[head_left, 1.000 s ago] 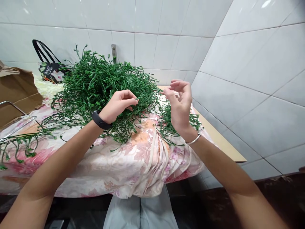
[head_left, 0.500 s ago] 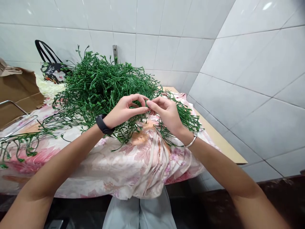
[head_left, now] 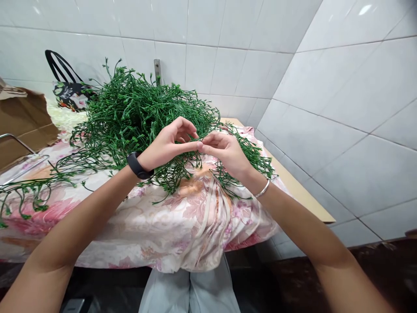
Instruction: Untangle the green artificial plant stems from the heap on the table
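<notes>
Left hand [head_left: 174,141], right hand [head_left: 230,154]: fingertips meeting; anything pinched, cannot tell | Green stems [head_left: 140,106]: heaped beyond left hand; smaller bunch [head_left: 254,154] beside right | Step, judged: fine fingertip work; next calls for steadiness

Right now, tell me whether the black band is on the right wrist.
No, the black band circles the wrist of the left hand, while the right hand has a silver bangle at its wrist.
</notes>
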Action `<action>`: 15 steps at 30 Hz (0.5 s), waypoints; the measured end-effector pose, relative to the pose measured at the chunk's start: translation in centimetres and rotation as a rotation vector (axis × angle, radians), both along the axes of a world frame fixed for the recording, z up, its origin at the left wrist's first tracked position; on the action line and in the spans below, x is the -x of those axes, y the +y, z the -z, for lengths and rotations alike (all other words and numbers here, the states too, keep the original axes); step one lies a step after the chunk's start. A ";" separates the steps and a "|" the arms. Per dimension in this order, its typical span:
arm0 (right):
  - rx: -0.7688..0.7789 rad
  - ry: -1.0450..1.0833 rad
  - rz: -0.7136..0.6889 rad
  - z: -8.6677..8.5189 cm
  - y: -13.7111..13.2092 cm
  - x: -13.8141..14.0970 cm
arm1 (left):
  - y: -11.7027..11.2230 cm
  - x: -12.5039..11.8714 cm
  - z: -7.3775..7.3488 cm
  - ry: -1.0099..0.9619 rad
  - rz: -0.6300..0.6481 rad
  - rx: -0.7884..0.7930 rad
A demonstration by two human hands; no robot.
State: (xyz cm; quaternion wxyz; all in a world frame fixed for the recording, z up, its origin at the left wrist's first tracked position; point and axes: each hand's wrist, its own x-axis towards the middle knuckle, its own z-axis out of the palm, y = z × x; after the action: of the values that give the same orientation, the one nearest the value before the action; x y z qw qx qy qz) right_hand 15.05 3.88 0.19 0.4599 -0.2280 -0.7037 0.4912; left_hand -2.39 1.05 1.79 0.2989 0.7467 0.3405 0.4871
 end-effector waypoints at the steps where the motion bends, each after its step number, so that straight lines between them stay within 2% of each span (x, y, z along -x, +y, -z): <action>1: -0.002 -0.010 -0.004 0.0 0.0 -0.1 | 0.0 0.2 -0.1 0.036 0.010 -0.001; 4: -0.023 -0.038 -0.024 -0.1 0.2 -0.3 | 0.1 0.6 -0.4 0.112 0.014 -0.030; 11: -0.062 -0.014 -0.042 -1.2 0.2 -0.9 | -0.1 1.0 -0.7 0.124 -0.084 -0.081; 15: -0.006 -0.004 -0.105 -1.4 0.1 -0.9 | -0.2 0.9 -0.8 0.133 -0.111 -0.053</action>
State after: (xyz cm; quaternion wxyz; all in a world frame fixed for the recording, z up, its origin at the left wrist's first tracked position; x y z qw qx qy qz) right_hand 16.00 3.97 1.60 0.4328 -0.1904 -0.7172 0.5120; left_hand -3.29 0.87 2.56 0.2282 0.7650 0.3874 0.4610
